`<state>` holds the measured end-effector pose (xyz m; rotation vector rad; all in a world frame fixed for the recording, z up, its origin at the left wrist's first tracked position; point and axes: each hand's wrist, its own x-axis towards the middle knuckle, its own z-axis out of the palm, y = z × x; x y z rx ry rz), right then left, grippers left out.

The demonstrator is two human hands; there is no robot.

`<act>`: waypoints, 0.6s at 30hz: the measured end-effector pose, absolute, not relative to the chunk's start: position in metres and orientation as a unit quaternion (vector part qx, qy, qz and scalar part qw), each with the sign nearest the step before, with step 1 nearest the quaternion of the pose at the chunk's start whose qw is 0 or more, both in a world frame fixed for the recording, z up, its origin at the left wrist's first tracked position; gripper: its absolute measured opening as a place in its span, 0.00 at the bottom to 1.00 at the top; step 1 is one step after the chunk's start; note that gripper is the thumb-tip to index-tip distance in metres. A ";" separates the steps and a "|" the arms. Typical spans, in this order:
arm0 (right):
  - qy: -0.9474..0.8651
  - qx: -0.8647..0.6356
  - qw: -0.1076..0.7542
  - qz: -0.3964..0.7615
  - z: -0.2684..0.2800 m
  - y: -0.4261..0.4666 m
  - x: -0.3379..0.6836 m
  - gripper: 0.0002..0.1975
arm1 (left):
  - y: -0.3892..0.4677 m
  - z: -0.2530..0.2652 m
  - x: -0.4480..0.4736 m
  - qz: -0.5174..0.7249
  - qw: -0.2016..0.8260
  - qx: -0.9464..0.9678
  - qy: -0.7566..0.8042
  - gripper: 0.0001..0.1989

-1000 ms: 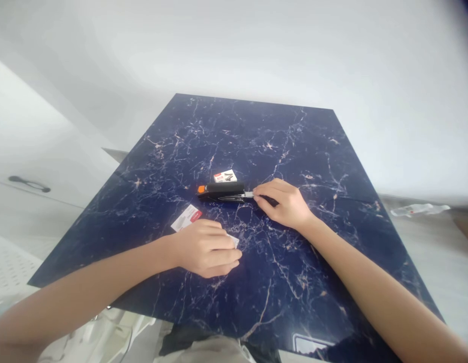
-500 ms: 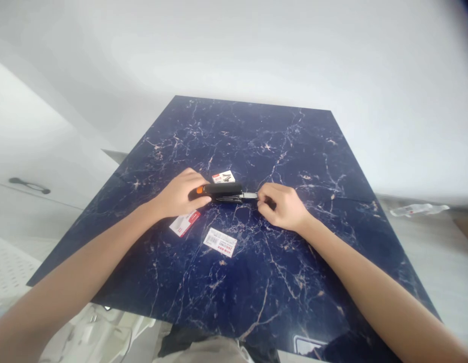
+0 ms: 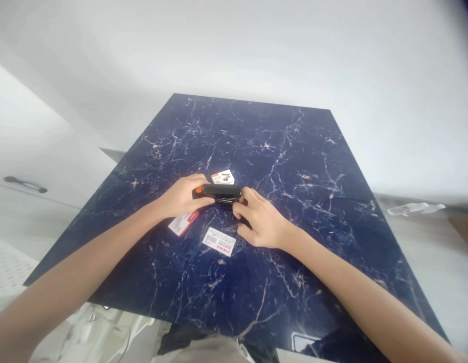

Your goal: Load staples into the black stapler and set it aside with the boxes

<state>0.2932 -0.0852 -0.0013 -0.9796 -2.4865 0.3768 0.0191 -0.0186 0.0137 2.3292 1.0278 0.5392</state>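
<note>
A black stapler [image 3: 222, 191] with an orange patch lies across the middle of the blue marbled table [image 3: 234, 136]. My left hand [image 3: 185, 196] grips its left end, thumb along the near side. At the right end, my right hand [image 3: 260, 217] has its curled fingers pressed against the stapler's tip. The metal tray is not visible outside the body. Just behind the stapler lies a small white box [image 3: 223, 177] with a stapler picture. A red and white packet [image 3: 183, 223] lies below my left hand, and a white printed label card [image 3: 219, 241] lies nearer to me.
At the table's front edge lies a phone-like object [image 3: 305, 342] with a pale rim. A clear plastic bottle-like item [image 3: 415, 208] is off to the right, beyond the table. White wall surrounds the far side, and a cabinet handle [image 3: 25, 184] shows at left.
My right hand has moved left to the stapler's end, and the metal tray that stuck out to the right has slid into the body. My left hand keeps its hold.
</note>
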 end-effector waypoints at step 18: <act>-0.747 -0.481 0.401 0.225 -0.002 -0.085 0.305 0.12 | -0.049 0.028 0.031 0.159 0.377 0.859 0.309 0.22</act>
